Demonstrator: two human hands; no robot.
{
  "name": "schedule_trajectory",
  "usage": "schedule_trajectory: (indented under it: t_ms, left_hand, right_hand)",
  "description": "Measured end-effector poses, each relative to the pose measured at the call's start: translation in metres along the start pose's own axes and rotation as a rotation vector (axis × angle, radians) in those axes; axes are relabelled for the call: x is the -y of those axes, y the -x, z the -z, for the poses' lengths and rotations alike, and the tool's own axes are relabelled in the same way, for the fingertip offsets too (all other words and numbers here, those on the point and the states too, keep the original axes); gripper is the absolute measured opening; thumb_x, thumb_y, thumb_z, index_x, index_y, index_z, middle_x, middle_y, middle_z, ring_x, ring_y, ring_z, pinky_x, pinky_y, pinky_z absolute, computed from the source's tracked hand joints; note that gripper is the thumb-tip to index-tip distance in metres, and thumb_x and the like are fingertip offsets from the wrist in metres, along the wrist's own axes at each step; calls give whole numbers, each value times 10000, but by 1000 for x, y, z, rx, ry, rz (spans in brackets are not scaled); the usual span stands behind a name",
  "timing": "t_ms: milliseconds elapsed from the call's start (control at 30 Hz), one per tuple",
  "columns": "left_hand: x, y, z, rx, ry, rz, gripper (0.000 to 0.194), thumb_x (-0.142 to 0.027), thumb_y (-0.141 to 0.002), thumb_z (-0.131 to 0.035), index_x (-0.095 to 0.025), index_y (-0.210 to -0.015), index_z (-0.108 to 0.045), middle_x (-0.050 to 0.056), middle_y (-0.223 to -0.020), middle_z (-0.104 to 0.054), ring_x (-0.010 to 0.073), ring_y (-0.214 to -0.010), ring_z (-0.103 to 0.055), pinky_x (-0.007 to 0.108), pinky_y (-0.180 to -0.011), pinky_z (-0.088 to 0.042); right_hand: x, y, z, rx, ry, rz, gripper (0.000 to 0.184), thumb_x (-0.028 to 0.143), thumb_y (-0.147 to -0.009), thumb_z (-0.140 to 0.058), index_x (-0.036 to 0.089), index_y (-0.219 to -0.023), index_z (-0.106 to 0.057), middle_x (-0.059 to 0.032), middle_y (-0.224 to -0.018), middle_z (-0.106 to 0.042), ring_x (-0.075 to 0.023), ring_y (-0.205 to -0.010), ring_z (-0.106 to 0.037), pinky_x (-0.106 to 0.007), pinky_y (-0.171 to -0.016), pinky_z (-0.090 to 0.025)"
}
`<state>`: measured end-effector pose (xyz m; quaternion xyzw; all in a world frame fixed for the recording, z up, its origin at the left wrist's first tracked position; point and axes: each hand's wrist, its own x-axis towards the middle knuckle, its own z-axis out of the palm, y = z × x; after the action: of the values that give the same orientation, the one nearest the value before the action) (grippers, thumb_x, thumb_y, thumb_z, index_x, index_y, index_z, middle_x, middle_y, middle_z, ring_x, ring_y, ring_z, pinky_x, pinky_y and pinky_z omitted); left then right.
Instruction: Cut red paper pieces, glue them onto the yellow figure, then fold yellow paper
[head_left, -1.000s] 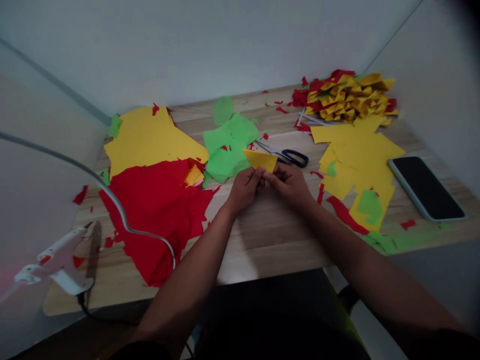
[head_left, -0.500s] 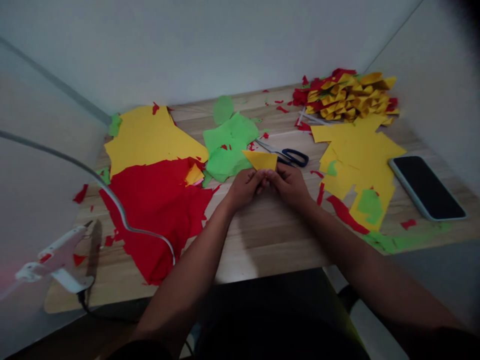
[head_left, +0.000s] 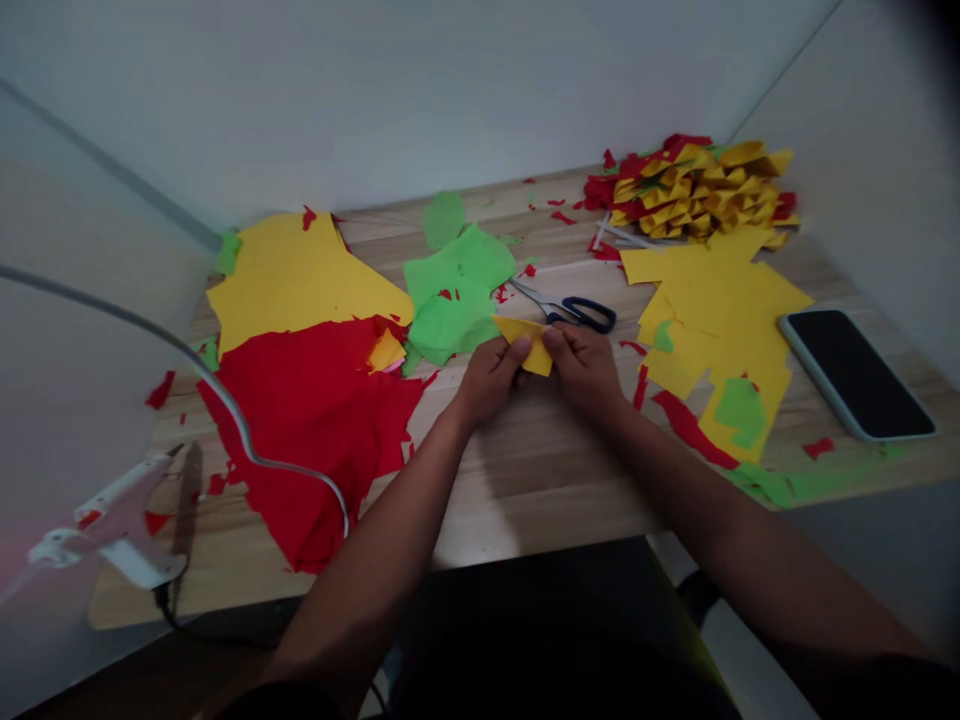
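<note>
A small folded piece of yellow paper (head_left: 537, 352) is held between both hands above the middle of the table. My left hand (head_left: 491, 375) pinches its left side with the thumb on top. Closed on the right edge is my right hand (head_left: 581, 362), its thumb pressing the paper and its other fingers curled. Just beyond the hands lie scissors (head_left: 570, 308) with dark blue handles, blades pointing to the far left. Green paper (head_left: 457, 290) with ragged edges spreads to the left of the scissors.
Red sheets (head_left: 322, 410) and yellow sheets (head_left: 300, 275) cover the left side. A glue gun (head_left: 124, 525) stands at the left edge, with a grey cable nearby. Yellow paper pieces (head_left: 705, 310), a pile of folded pieces (head_left: 697, 195) and a phone (head_left: 859, 375) lie on the right.
The yellow piece has come down and turned between my hands, its lower part now showing between the thumbs. My hands have drawn slightly apart; both still hold it.
</note>
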<state>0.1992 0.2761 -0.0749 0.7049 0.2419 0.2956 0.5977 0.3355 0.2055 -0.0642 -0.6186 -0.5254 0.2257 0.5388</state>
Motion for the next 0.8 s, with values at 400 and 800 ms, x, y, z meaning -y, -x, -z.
schedule_trajectory:
  t_ms: [400, 800]
  left_hand:
    - [2, 3, -5, -150, -59, 17, 493, -548, -949, -487, -188, -614, -525, -15, -533, -515, 113, -504, -447, 265, -495, -319]
    - [3, -9, -3, -349, 234, 15, 420, -549, -714, -785, -196, -830, -589, -10, -724, -599, 102, -577, -518, 215, -481, -413]
  right_hand:
    - [-3, -1, -2, -100, 36, -9, 388, 468, -958, -500, 225, -659, -451, 32, -594, -441, -131, -558, -415, -279, -536, -313]
    - [-7, -5, -6, 43, -326, -201, 367, 547, -782, -716, 224, -733, -550, 23, -625, -632, -106, -442, -486, -251, -426, -374]
